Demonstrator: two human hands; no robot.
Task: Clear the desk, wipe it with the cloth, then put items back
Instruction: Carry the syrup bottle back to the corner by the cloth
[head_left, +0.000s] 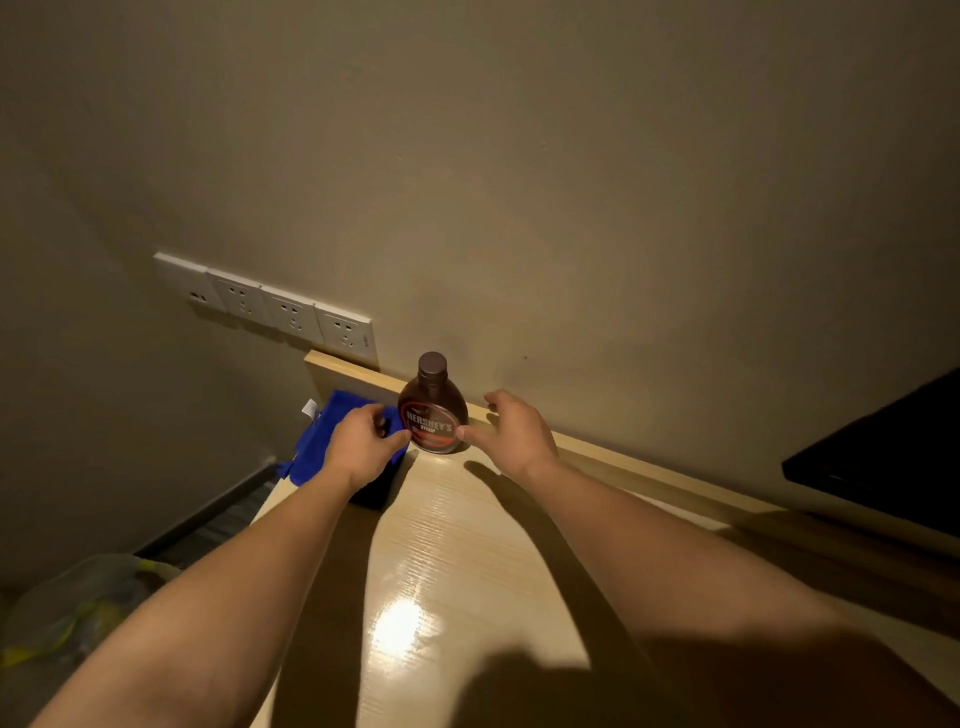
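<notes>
- Straight ahead of the person, the syrup bottle (432, 410) stands upright at the far end of the desk (457, 545), close to the raised back edge, its long axis vertical and cap up.
- Both hands flank it: the left hand (363, 447) loosely curled with fingertips at the bottle's left side, the right hand (511, 434) spread, thumb near its right side. Neither looks closed around it; actual contact I cannot tell.
- Both are about equally near, so a two-handed grip looks ready.
- Just left of the bottle, partly under the left hand, lies the blue cloth (324, 436), draped over the desk's end.
- Nearer the person, the desktop is bare, leaving room to draw the bottle back; a dark screen (883, 462) sits well apart on the right.
</notes>
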